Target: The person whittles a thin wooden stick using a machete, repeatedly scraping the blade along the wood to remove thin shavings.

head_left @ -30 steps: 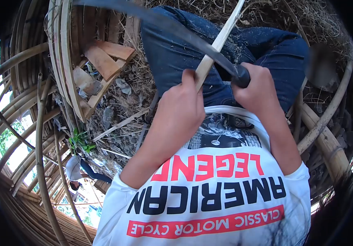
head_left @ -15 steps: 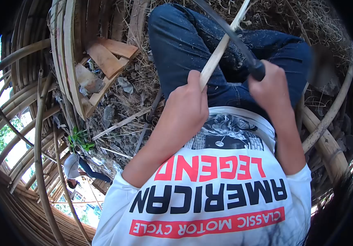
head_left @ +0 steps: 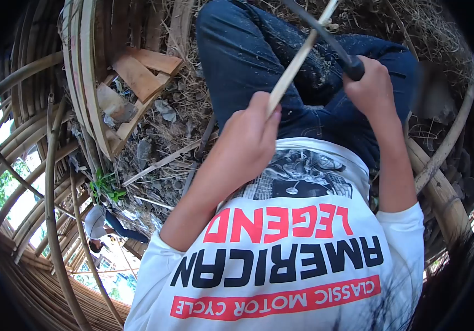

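Note:
A pale, narrow bamboo strip (head_left: 294, 69) runs slantwise over my crossed legs in dark jeans (head_left: 242, 60). Around its near end my left hand (head_left: 251, 129) is closed, thumb along the strip. My right hand (head_left: 372, 88) grips the black handle of a long knife (head_left: 333, 44). The blade crosses the strip near its far part, where a small curl of shaving (head_left: 332, 26) hangs. The tip of the blade and the far end of the strip lie outside the view. Fine shavings dot the jeans.
Left of my legs lie brown wood pieces (head_left: 138, 77), long split strips (head_left: 85, 66) and stony ground. Curved bamboo poles (head_left: 52, 165) stand further left, with another person (head_left: 96, 223) beyond. Thick bamboo poles (head_left: 441, 193) are on the right; dry fibres (head_left: 435, 33) cover the ground ahead.
My right hand has moved with the knife away from my body and slightly right, so the blade crosses the strip farther out. My left hand keeps its hold, shifted only slightly.

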A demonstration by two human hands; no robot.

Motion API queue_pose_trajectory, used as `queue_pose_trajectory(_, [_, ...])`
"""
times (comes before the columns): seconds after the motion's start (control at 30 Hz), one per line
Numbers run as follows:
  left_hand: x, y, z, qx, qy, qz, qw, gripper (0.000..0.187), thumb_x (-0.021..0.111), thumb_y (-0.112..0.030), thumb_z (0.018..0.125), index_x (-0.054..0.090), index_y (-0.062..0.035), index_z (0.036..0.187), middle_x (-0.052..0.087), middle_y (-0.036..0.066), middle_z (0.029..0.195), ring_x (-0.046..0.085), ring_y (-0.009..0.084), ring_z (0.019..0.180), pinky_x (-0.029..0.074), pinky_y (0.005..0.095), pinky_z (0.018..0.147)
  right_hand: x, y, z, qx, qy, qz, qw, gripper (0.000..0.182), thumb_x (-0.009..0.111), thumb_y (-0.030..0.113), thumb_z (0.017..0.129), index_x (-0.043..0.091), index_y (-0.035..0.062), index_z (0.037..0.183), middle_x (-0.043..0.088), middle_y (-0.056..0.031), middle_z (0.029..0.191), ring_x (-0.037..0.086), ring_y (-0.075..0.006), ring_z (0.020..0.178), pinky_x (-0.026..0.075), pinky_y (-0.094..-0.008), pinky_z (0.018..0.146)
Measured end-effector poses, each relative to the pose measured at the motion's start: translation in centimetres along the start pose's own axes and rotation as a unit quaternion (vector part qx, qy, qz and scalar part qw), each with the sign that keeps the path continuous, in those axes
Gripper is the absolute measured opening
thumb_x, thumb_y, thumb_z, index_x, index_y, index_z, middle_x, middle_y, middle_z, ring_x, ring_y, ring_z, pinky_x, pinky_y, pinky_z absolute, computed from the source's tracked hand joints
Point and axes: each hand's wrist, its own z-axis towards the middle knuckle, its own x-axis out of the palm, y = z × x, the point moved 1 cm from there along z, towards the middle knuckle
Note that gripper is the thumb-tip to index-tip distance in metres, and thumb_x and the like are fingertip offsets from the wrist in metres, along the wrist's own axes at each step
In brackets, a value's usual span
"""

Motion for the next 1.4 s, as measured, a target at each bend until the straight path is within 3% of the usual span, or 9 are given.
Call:
queue_pose_trajectory(0.43, [0.5,0.9,-0.4,0.01,0.046,-0.142,0.989,0.011,0.042,-0.008,0.098,0.051,-0.0023,0.103,0.039,-0.004,0.064,0.035,0.0041,0.057,0.031,0.0239,0.052,0.0,2.1,-0.6,-0.059,-0.062,0.0,0.996,0.015,0.065,0.015,0.072,0.059,0.0036,0.079,0.063,-0.0224,0.075,0.062,-0.0437,0.078,0.05,-0.0499,0.071])
queue_pose_trajectory(0.53, [0.3,0.7,-0.9,-0.005,0.054,-0.115,0.992,0.012,0.042,-0.008,0.098,0.051,-0.0026,0.104,0.038,-0.005,0.063,0.034,0.0032,0.055,0.03,0.0233,0.05,0.1,2.1,-0.9,-0.127,-0.045,-0.031,0.99,0.016,0.067,0.016,0.069,0.057,0.0051,0.076,0.063,-0.0194,0.071,0.063,-0.0408,0.075,0.051,-0.0496,0.069])
queue_pose_trajectory(0.7, [0.9,1.7,-0.1,-0.026,0.064,-0.157,0.985,0.012,0.042,-0.009,0.099,0.05,-0.0032,0.106,0.036,-0.006,0.062,0.033,0.0033,0.053,0.028,0.0227,0.048,0.8,0.0,1.9,-0.089,-0.066,-0.059,0.992,0.023,0.071,0.023,0.067,0.059,0.0079,0.08,0.065,-0.0184,0.069,0.067,-0.0361,0.07,0.054,-0.0475,0.066])
queue_pose_trajectory(0.8, [0.9,1.2,0.0,-0.036,0.079,-0.18,0.98,0.012,0.042,-0.008,0.098,0.05,-0.004,0.107,0.036,-0.008,0.063,0.03,0.0018,0.052,0.026,0.0213,0.047,0.0,2.9,-0.5,-0.144,0.014,-0.043,0.989,0.021,0.069,0.022,0.067,0.059,0.0081,0.078,0.065,-0.0182,0.069,0.067,-0.0358,0.07,0.054,-0.0478,0.067])
queue_pose_trajectory(0.87, [0.4,1.2,-0.4,-0.053,0.08,-0.177,0.979,0.012,0.042,-0.008,0.098,0.05,-0.004,0.107,0.036,-0.008,0.063,0.031,0.0016,0.052,0.026,0.021,0.046,0.0,0.1,2.0,-0.152,-0.046,-0.059,0.986,0.02,0.07,0.021,0.066,0.059,0.0085,0.077,0.066,-0.018,0.07,0.067,-0.0356,0.07,0.053,-0.0477,0.066])
queue_pose_trajectory(1.0, [0.1,0.9,0.4,-0.077,0.078,-0.208,0.972,0.012,0.042,-0.008,0.099,0.048,-0.0035,0.109,0.035,-0.008,0.063,0.03,0.0011,0.052,0.024,0.0197,0.045,-0.4,-1.8,4.5,-0.042,-0.051,-0.064,0.996,0.023,0.07,0.023,0.07,0.06,0.006,0.081,0.067,-0.0182,0.076,0.067,-0.0371,0.073,0.054,-0.0477,0.068])
queue_pose_trajectory(1.2, [-0.2,0.8,0.7,-0.109,0.128,-0.262,0.95,0.015,0.042,-0.009,0.099,0.045,-0.0026,0.113,0.032,-0.008,0.063,0.027,0.0009,0.05,0.021,0.019,0.044,-0.2,-1.0,3.7,-0.134,-0.031,-0.051,0.989,0.023,0.071,0.022,0.068,0.059,0.0061,0.08,0.067,-0.0192,0.075,0.067,-0.038,0.074,0.054,-0.0481,0.069])
queue_pose_trajectory(1.27, [-0.6,1.5,0.6,-0.12,0.125,-0.315,0.933,0.015,0.042,-0.009,0.099,0.045,-0.0026,0.113,0.031,-0.008,0.063,0.027,0.0009,0.05,0.021,0.019,0.044,-0.6,-2.3,6.1,-0.03,-0.047,-0.062,0.997,0.02,0.069,0.022,0.07,0.062,0.0066,0.082,0.067,-0.0176,0.077,0.068,-0.0367,0.077,0.054,-0.0475,0.071])
queue_pose_trajectory(1.4, [-0.5,0.7,0.9,-0.142,0.149,-0.326,0.923,0.014,0.042,-0.009,0.099,0.049,-0.0049,0.111,0.038,-0.007,0.063,0.034,0.0021,0.053,0.029,0.0208,0.048,-1.5,1.2,4.1,-0.054,-0.008,-0.045,0.998,0.023,0.07,0.022,0.07,0.063,0.0062,0.086,0.068,-0.0182,0.079,0.068,-0.0371,0.077,0.054,-0.0478,0.071])
